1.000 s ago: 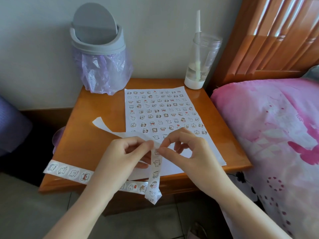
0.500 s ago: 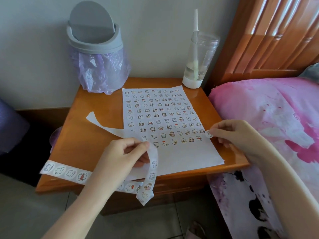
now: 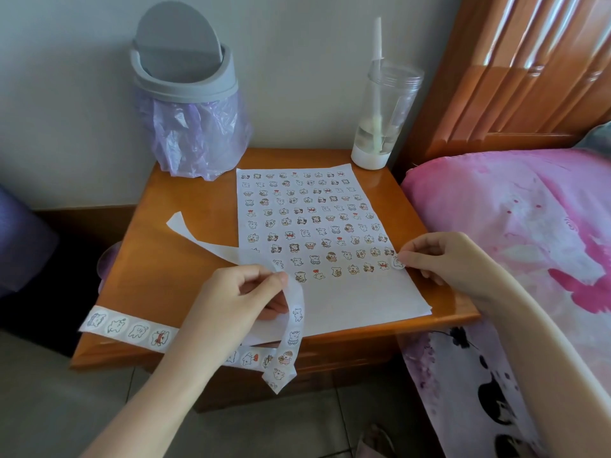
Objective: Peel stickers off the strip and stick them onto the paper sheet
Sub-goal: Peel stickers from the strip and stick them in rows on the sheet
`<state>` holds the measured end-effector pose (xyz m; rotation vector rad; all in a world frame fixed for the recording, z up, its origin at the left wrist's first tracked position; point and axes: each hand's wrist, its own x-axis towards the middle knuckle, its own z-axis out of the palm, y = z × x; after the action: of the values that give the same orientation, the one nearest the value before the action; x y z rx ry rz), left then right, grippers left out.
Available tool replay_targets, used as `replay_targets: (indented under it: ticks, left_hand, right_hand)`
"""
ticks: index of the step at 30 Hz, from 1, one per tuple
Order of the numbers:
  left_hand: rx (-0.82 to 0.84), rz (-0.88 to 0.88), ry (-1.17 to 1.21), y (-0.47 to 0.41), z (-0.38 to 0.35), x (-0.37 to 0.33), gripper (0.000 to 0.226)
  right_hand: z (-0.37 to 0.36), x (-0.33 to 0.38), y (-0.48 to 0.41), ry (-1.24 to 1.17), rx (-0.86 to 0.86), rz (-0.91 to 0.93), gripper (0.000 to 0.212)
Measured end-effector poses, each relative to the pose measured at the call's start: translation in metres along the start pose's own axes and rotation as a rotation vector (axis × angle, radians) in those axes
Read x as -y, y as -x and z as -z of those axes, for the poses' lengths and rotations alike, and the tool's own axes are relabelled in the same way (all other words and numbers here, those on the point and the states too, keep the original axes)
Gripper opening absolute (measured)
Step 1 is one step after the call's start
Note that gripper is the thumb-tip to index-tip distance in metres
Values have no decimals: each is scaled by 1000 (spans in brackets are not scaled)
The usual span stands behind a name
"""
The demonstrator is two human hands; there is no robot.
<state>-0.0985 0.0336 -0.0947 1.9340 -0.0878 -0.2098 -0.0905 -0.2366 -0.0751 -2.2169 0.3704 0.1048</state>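
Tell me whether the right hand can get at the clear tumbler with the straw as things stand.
Probably yes: the tumbler stands at the nightstand's back right corner, with nothing between it and the right hand. That hand pinches a sticker, though, so gripping must wait.

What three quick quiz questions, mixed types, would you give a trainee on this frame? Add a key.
1. True or false: the right hand pinches a single sticker at the right edge of the paper sheet.
2. Pick one: what does the left hand hold? A) the sticker strip B) a pen C) a bin lid
3. Fill the blank: the clear tumbler with a straw stands at the far ____ corner of the nightstand.

Key: 1 true; 2 A; 3 right.
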Motion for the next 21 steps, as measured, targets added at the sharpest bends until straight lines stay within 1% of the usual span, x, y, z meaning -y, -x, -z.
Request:
replay_targets:
  ticks: [7, 13, 21]
  left_hand:
    - [-13, 7, -42, -1, 0, 1, 17]
    - [-6, 6, -18, -1, 0, 2, 18]
    - [-10, 1, -51, -1, 0, 1, 17]
  right_hand:
    - [-3, -5, -4, 19, -21, 37, 7]
    - [-5, -7, -6, 28, -39, 57, 5]
    - [-9, -9, -8, 72, -81, 99, 3]
